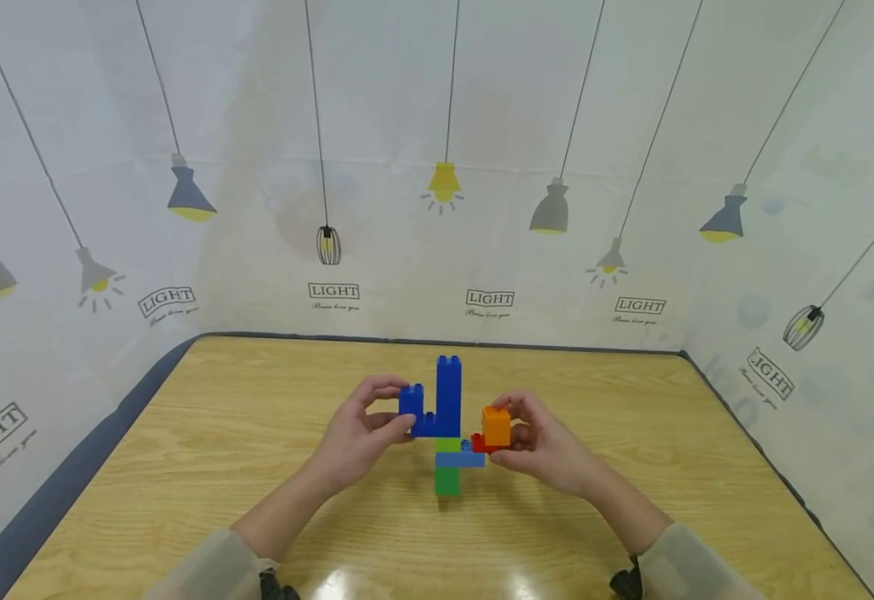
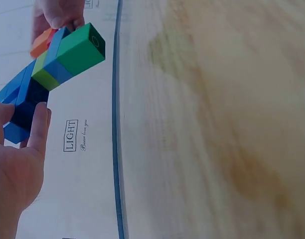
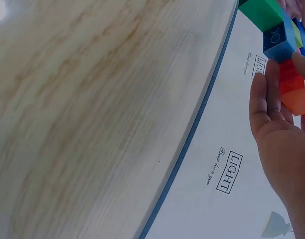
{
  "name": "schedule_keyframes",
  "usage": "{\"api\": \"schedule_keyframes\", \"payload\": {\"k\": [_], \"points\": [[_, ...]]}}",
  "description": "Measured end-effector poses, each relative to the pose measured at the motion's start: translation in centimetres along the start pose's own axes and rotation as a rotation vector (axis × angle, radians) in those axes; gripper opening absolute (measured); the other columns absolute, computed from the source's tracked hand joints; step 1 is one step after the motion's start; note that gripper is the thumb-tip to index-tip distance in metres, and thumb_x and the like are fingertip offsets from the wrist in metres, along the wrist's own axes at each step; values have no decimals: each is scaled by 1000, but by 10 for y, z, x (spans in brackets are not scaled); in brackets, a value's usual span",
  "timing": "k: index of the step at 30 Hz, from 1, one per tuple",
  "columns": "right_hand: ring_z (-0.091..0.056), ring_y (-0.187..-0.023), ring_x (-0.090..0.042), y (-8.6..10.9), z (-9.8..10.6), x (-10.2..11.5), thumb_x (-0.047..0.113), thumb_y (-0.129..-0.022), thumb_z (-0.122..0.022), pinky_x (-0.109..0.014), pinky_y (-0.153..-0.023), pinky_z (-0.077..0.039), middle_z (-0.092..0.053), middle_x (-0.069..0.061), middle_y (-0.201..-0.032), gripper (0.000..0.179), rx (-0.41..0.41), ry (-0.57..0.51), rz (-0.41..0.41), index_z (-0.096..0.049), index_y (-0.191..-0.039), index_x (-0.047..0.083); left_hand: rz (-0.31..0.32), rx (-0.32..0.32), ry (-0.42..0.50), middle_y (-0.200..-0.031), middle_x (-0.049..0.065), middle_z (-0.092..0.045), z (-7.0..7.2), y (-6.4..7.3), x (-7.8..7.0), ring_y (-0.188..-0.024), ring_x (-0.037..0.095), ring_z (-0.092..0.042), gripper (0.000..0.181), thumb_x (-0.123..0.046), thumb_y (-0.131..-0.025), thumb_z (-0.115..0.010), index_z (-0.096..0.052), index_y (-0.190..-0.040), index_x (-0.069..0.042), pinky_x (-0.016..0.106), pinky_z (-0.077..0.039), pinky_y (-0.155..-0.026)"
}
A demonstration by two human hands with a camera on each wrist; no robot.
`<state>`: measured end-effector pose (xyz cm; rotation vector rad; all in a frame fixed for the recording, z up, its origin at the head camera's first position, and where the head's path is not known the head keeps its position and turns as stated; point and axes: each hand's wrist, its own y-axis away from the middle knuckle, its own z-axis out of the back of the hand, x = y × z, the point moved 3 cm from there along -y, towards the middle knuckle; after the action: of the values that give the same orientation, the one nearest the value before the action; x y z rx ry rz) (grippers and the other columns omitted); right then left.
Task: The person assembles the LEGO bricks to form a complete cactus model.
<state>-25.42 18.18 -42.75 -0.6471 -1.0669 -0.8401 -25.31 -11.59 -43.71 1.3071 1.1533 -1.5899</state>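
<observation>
Both hands hold one joined structure of toy building blocks, raised over the table. My left hand pinches the dark blue blocks on its left side, thumb in front and fingers behind. A tall dark blue column rises in the middle. Below it come a lime block, a lighter blue block that juts right, and a green block at the bottom. On the right, an orange block sits on a red block. My right hand grips these two, thumb underneath in the head view.
The wood-grain table spreads under the hands, with a dark blue strip along its far edge. White curtains printed with hanging lamps surround it at the back and both sides.
</observation>
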Motion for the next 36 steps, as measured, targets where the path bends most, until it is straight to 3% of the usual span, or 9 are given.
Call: {"api": "schedule_keyframes", "payload": {"k": [6,11,18,23,28,32,36], "points": [[-70,-108,-34,1,1,-2,-1,-99,-77,-25,-90,-64,-54,-28,-142,63,-12,11,-8,-39,-149,8,4,-12,-8,-155,22,-52,-1,-3,-1,-118,35,-77,55,-8,-103,-77,-56,-153,-15,43,-68,-96],[-71,-107,-33,2,4,-5,1,-101,-77,-26,-88,-65,-59,-27,-138,62,-30,25,8,-41,-150,9,9,32,6,-160,22,-47,-4,-5,-1,-118,28,-73,77,1,-94,-84,-50,-160,-18,32,-67,-95],[-69,-102,-32,2,10,-4,3,-99,-79,-25,-87,-63,-63,-24,-129,62,-48,59,8,-44,-150,9,0,25,-28,-158,24,-47,-7,-10,1,-116,28,-74,78,6,-95,-81,-48,-162,-17,31,-67,-94],[-70,-101,-29,3,18,-7,8,-98,-83,-25,-87,-63,-64,-20,-129,59,-78,152,-3,-51,-147,12,9,1,-132,-155,21,-55,-9,-18,4,-113,27,-76,74,-2,-93,-86,-54,-157,-20,35,-68,-94],[-66,-106,-24,1,28,-14,21,-96,-87,-28,-89,-61,-66,-10,-132,55,-111,285,-57,-61,-145,15,55,-10,-248,-150,14,-63,-12,-30,11,-108,23,-75,72,-12,-91,-91,-60,-154,-27,37,-68,-87],[-64,-108,-24,-1,33,-20,26,-95,-89,-30,-87,-60,-67,-8,-134,59,-103,337,-109,-63,-146,13,104,-9,-267,-148,14,-66,-14,-39,20,-104,21,-74,71,-15,-91,-92,-62,-154,-28,36,-66,-82],[-64,-108,-22,-6,35,-26,28,-94,-90,-31,-85,-60,-68,-7,-135,62,-94,346,-162,-62,-146,13,133,4,-282,-148,16,-66,-15,-46,29,-106,23,-74,70,-18,-92,-92,-62,-155,-25,39,-66,-86]]}}
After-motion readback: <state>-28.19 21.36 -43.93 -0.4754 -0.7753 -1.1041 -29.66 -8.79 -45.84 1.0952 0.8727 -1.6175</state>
